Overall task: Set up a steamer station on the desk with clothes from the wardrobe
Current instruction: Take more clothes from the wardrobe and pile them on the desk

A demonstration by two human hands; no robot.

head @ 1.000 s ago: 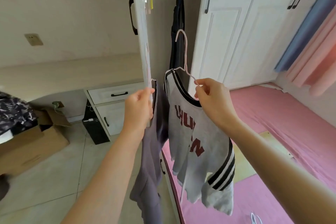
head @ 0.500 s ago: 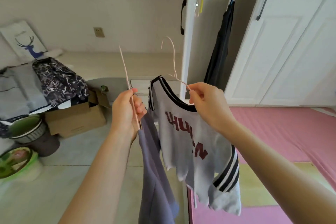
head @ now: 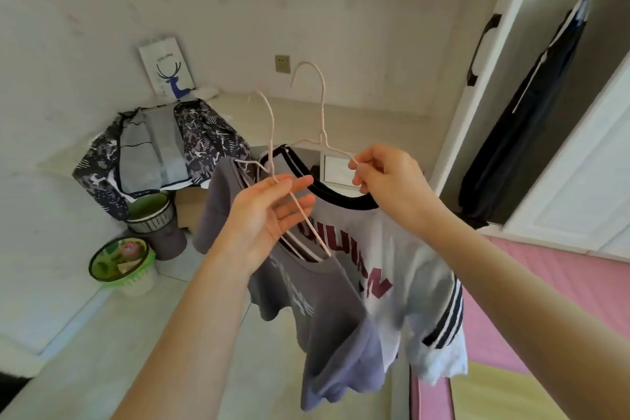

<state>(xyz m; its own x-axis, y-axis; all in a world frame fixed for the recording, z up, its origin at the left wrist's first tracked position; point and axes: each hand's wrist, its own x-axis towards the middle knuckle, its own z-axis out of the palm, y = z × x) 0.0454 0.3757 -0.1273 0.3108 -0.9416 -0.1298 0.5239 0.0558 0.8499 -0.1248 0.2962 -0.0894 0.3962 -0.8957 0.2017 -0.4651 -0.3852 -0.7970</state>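
Observation:
My left hand point(head: 269, 215) holds a thin pink hanger point(head: 271, 133) that carries a grey-purple T-shirt point(head: 320, 310); the wire lies across my fingers, pinched by the thumb. My right hand point(head: 388, 184) pinches the shoulder of a second pink hanger point(head: 318, 102), from which a white T-shirt point(head: 402, 269) with dark red letters and black-striped sleeves hangs. Both shirts hang in mid-air in front of me, the grey one overlapping the white one. Behind them runs the pale desk point(head: 358, 123) along the wall.
The open wardrobe point(head: 511, 44) at right holds a dark garment point(head: 518, 140). A patterned dark cloth point(head: 191, 143) drapes over the desk's left end, above a cardboard box. A grey bin point(head: 156, 225) and a green basket point(head: 122, 262) stand on the floor. Pink mats point(head: 559, 276) lie at right.
My view has swung left from the wardrobe toward the desk. Both hands carried the hung shirts along, and the left hanger has turned so the grey shirt's front shows.

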